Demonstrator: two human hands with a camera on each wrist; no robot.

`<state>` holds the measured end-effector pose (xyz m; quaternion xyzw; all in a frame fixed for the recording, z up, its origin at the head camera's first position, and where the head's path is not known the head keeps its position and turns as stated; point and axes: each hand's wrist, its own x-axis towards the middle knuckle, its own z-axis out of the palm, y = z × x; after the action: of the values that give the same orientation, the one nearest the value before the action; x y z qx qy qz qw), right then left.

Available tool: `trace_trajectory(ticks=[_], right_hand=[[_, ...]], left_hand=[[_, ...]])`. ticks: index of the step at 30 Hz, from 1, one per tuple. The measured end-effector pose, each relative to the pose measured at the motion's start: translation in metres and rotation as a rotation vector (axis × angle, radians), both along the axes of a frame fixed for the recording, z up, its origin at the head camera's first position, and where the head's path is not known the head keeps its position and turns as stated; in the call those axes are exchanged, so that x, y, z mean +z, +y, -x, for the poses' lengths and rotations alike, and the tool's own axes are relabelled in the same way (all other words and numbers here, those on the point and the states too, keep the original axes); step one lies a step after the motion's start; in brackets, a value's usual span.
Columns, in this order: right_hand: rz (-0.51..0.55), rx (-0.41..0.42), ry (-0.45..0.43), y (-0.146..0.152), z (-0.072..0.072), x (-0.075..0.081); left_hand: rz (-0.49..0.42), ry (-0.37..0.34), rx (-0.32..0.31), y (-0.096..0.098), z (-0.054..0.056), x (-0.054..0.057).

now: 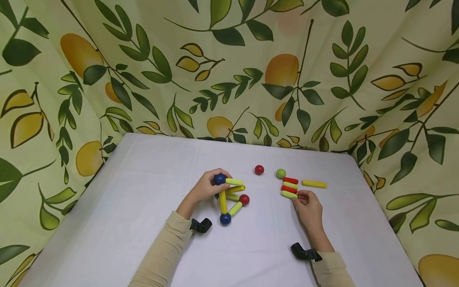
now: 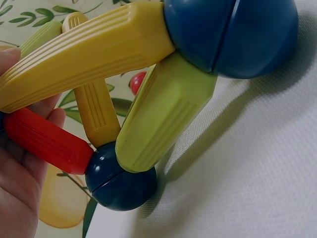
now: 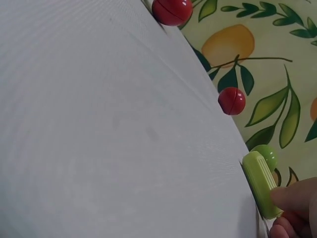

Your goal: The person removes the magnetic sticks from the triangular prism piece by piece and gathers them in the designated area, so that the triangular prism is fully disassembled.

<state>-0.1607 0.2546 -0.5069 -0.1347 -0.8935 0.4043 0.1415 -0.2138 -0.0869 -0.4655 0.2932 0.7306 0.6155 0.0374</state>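
The left grip (image 1: 205, 188) holds a joined-up shape (image 1: 223, 202). The right grip (image 1: 310, 208) pinches a green stick (image 1: 288, 194); past it, 3 lined-up sticks (image 1: 291, 181), 1 yellow stick (image 1: 314, 184) and 2 balls (image 1: 259, 170) aren't on the shape yet.

Readable text, all three views: none.
Rod-and-ball frame (image 1: 223, 202) (landmark): no legible lettering, number or brand on its rods or balls.
Row of rods (image 1: 289, 189), right of the frame: no legible marking.
Single yellow rod (image 1: 314, 184), farther right of the frame: no legible marking.
Loose red ball (image 1: 259, 170) and green ball (image 1: 281, 173), beyond the frame to its right: no legible marking.
Black wrist fittings (image 1: 305, 254), nearer the camera than the frame: no legible label.
Patterned curtain (image 1: 283, 69), behind the frame: no legible lettering.
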Motion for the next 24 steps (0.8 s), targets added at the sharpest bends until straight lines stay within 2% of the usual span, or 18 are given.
trace_trajectory(ticks=[5, 11, 14, 21, 24], right_hand=[[0.031, -0.02, 0.015, -0.001, -0.002, 0.002], [0.061, 0.025, 0.1, -0.006, -0.004, 0.008], [0.089, 0.074, 0.125, -0.012, -0.005, 0.013], [0.175, 0.252, 0.108, -0.041, -0.005, 0.025], [0.199, 0.342, 0.101, -0.058, -0.006, 0.031]], left_hand=[[0.01, -0.011, -0.003, 0.0, -0.001, 0.002], [0.026, -0.071, 0.004, 0.0, -0.001, 0.006], [0.03, -0.075, 0.007, 0.0, -0.001, 0.006], [0.048, -0.098, -0.003, 0.0, -0.015, 0.035], [0.064, -0.095, -0.005, -0.001, -0.016, 0.036]])
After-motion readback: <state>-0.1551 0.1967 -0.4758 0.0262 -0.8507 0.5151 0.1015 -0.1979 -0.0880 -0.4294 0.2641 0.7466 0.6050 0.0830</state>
